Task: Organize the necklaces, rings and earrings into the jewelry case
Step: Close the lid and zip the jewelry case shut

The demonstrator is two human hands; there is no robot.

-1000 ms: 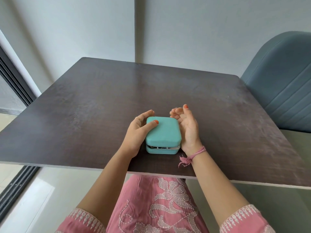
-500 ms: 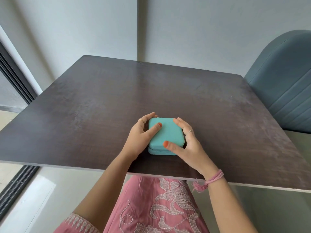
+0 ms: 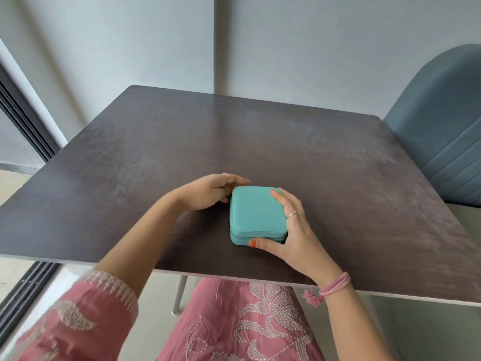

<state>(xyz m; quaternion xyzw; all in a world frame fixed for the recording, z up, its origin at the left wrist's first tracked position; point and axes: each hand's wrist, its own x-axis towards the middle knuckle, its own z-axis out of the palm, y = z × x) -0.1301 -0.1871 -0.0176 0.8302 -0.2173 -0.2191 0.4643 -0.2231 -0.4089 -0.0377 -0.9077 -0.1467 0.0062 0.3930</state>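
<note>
Case [image 3: 256,213] sits shut near front edge of table [image 3: 156,152]. Right hand [image 3: 291,230] grips its right side — thumb on front seam, fingers over lid. Left hand [image 3: 210,191] rests against left wall w/ relaxed fingers, gripping nothing. Judgement: steady the base, press lid evenly — check seam closes all round.

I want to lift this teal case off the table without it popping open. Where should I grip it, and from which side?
Grip the jewelry case across its left and right side walls, coming down from above, with fingers spanning the seam between lid and base. It lies flat and closed on the table; the right hand already wraps the right edge, and the left hand touches the left.
</note>
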